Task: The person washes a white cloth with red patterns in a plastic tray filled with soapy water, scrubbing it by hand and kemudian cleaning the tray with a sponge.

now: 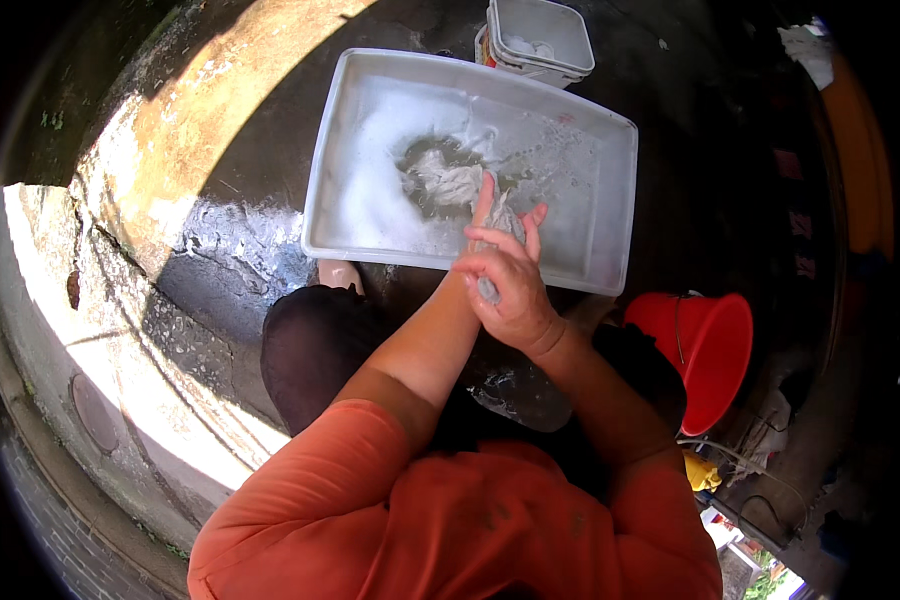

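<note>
A translucent white plastic tub (pixel 624 195) of sudsy water stands in front of me. My left arm reaches over its near rim, and my left hand (pixel 484 204) is above the water with one finger pointing forward. My right hand (pixel 514 300) crosses over my left wrist and hides much of the left hand. A wet grey cloth (pixel 504 217) shows between the hands, and a bit of it pokes out under my right fingers. Another stretch of pale wet cloth (pixel 446 180) lies in the dark water amid the foam (pixel 375 165); whether both are one piece is unclear.
Behind the tub stands a square white bucket (pixel 544 34) with pale contents. A red bucket (pixel 720 360) lies tilted at my right knee. Wet, dark ground (pixel 247 165) surrounds the tub, with a sunlit concrete edge (pixel 120 360) at left. A yellow object (pixel 701 472) sits at lower right.
</note>
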